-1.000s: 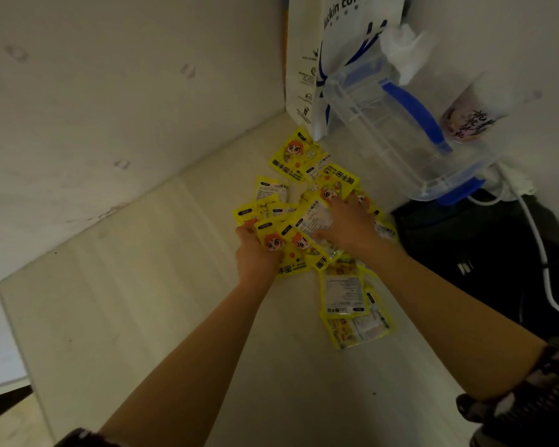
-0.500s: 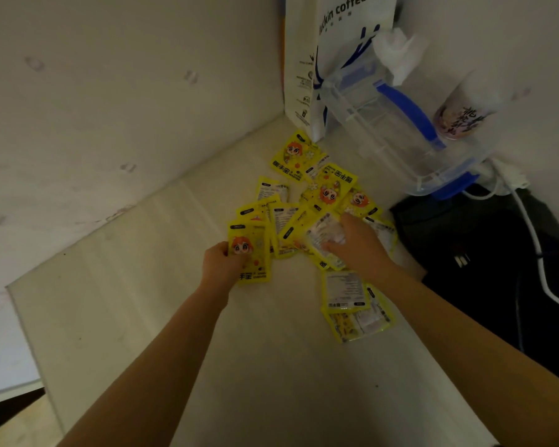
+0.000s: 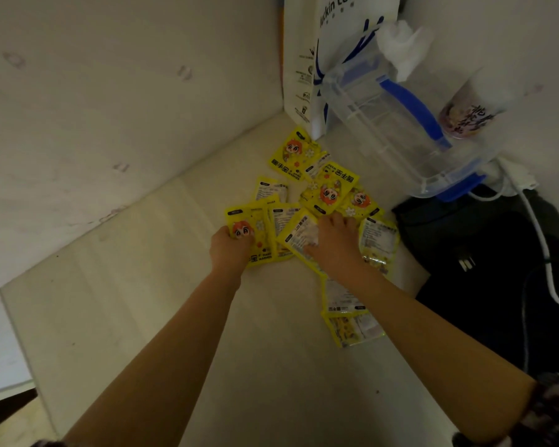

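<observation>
Several yellow hand-warmer packets (image 3: 328,191) lie scattered on a pale wooden surface (image 3: 162,317) near a wall corner. My left hand (image 3: 230,251) grips a small stack of these packets (image 3: 252,230), cartoon face up, at the left edge of the pile. My right hand (image 3: 333,243) pinches another packet (image 3: 299,235), printed back side up, in the middle of the pile. Two more packets (image 3: 349,314) lie below my right forearm.
A clear plastic box with blue handle and clips (image 3: 397,124) leans at the back right. Behind it stand a white coffee paper bag (image 3: 310,59) and a drink cup (image 3: 468,117). A black bag (image 3: 484,259) and white cable (image 3: 539,240) lie at right.
My left hand pulled its packets left out of the pile and has held there. My right hand shifted slightly, fingers closing on a back-side-up packet.
</observation>
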Motion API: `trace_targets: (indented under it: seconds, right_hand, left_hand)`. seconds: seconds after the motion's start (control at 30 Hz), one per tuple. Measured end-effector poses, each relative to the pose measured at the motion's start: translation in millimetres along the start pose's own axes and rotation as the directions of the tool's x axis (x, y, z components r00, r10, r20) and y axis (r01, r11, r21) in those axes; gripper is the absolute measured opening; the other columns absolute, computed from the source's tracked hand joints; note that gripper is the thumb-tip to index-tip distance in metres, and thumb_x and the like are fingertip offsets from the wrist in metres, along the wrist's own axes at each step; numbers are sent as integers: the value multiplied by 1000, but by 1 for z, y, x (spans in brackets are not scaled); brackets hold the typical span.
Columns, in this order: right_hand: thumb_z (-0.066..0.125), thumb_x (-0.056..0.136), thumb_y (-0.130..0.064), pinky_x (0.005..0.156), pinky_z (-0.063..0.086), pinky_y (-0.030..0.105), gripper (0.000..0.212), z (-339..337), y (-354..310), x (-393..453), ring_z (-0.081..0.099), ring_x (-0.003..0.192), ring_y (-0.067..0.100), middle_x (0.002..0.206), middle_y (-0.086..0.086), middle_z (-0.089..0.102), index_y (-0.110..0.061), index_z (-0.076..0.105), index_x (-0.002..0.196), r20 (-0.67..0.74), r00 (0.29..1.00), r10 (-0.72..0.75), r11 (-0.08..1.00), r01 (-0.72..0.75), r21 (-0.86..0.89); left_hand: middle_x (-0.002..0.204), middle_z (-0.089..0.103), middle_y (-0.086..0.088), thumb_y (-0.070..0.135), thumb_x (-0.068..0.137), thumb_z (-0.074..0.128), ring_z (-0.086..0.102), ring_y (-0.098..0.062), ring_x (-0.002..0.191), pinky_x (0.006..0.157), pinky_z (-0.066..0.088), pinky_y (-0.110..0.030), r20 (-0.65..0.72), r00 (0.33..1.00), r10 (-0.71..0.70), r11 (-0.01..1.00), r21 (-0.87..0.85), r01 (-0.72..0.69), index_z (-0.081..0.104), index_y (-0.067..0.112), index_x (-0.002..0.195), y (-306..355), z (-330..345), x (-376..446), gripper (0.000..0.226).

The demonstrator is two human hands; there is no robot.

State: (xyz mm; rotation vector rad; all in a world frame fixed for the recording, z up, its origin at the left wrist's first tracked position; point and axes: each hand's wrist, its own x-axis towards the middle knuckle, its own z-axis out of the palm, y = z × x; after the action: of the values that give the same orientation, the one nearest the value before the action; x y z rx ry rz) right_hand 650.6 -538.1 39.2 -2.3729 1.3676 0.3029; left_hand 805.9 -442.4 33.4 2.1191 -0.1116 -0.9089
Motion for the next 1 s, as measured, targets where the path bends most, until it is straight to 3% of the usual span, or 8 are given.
trace_targets:
  seconds: [0.1, 0.27, 0.4, 0.5, 0.6, 0.77, 0.83, 1.0]
  right_hand:
    - [64, 85, -39, 101, 33, 45, 59, 2, -2, 0, 32, 124, 37, 130, 15, 39, -9, 42, 130, -24, 1000, 9, 1000, -9, 14]
    - [73, 78, -28, 91, 39, 44, 61, 0, -9, -3, 45, 117, 33, 122, 12, 47, -16, 38, 127, -113, 994, -2, 990, 18, 137]
    - [72, 81, -27, 88, 47, 50, 70, -5, -14, -4, 55, 109, 35, 129, 13, 44, -17, 31, 137, -59, 998, 8, 983, 3, 183]
    - [66, 86, -29, 89, 47, 51, 56, -9, -11, -8, 55, 108, 36, 129, 14, 40, -11, 40, 132, -15, 999, -32, 989, 34, 146]
    - [67, 86, -27, 85, 48, 45, 47, -14, -6, -18, 55, 105, 34, 125, 14, 44, -7, 46, 123, -19, 1000, -23, 959, 28, 281]
    - [70, 83, -23, 78, 46, 33, 42, -24, 13, -42, 56, 106, 24, 123, 12, 57, -9, 49, 116, -18, 995, 94, 832, -69, 550]
    - [69, 85, -22, 79, 43, 29, 48, -26, 24, -52, 55, 112, 24, 129, 12, 55, -9, 47, 125, 10, 988, 154, 767, -126, 629]
    - [70, 84, -25, 84, 42, 31, 57, -25, 57, -64, 53, 119, 31, 131, 13, 53, -8, 43, 131, 12, 944, 330, 720, -260, 644]
  left_hand:
    - [86, 63, -8, 11, 79, 69, 61, -25, 79, 69, 51, -37, 12, 1000, -9, 999, -33, 10, 59, 13, 85, 1, 5, -1, 12]
    - [88, 65, -10, 10, 79, 69, 63, -27, 80, 74, 56, -42, -22, 1000, -13, 998, -58, 11, 58, 15, 80, 0, 4, -3, 12]
    - [91, 66, -13, 12, 79, 69, 65, -28, 83, 72, 56, -42, -72, 997, 2, 998, -61, -7, 60, 10, 88, -3, -9, -5, 13]
    - [90, 67, -12, 12, 77, 69, 67, -27, 81, 70, 56, -41, -91, 996, 12, 997, -80, -19, 59, 11, 86, -6, -21, -7, 13]
    - [83, 65, -4, 11, 79, 70, 66, -22, 78, 65, 55, -33, -90, 995, 35, 992, -118, -46, 57, 17, 81, -8, -31, -14, 15]
    - [90, 66, -5, 7, 79, 71, 67, -21, 80, 67, 57, -35, -89, 993, 80, 971, -216, -97, 56, 21, 83, -10, -39, -32, 21]
    - [91, 64, -5, 5, 79, 72, 66, -19, 78, 65, 57, -34, -69, 992, 102, 960, -254, -116, 55, 20, 87, -8, -37, -40, 24]
    - [93, 64, -5, 4, 78, 73, 67, -19, 72, 58, 54, -31, 10, 992, 126, 953, -279, -118, 50, 16, 101, 3, -18, -54, 35]
